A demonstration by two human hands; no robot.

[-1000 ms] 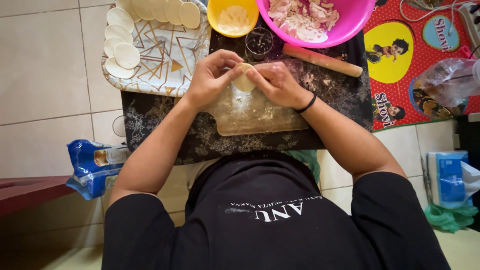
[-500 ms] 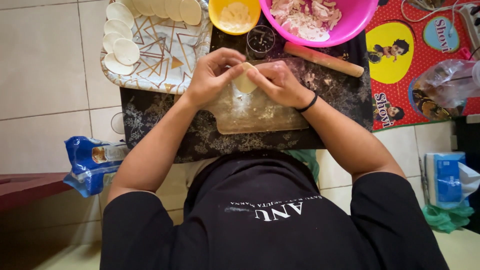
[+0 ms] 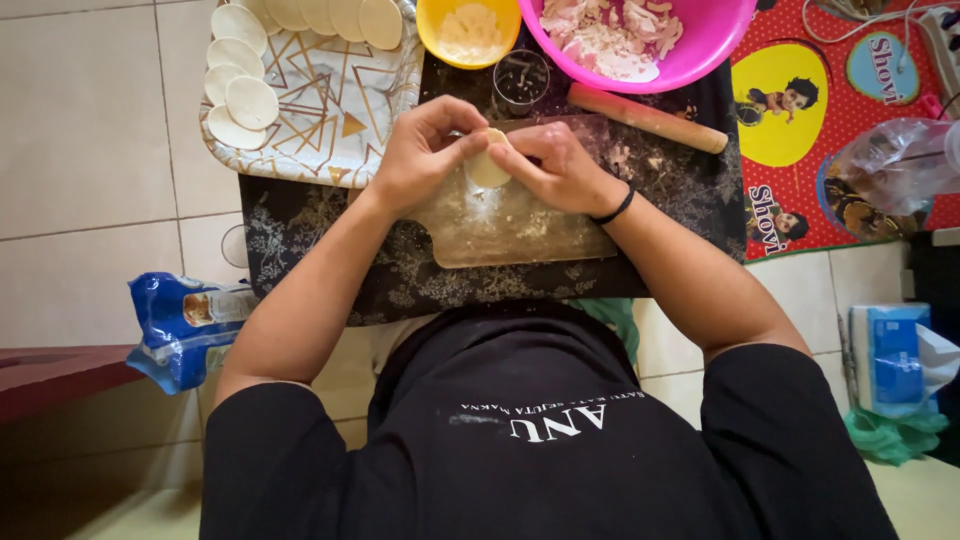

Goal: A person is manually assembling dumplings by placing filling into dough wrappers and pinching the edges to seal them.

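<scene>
1. Both hands pinch one small dough round (image 3: 487, 163): left hand (image 3: 425, 150) and right hand (image 3: 555, 165) closed on its edges.
2. Since a second ago, barely a shift; fingers keep working the rim.
3. Beneath: floured board (image 3: 520, 225). Beyond: rolling pin (image 3: 647, 117), pink filling bowl (image 3: 640, 35).

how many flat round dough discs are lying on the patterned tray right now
8 pale round dough discs on the patterned tray: four down its left edge, four along the top. The frame crops the top, so more may be hidden.
</scene>
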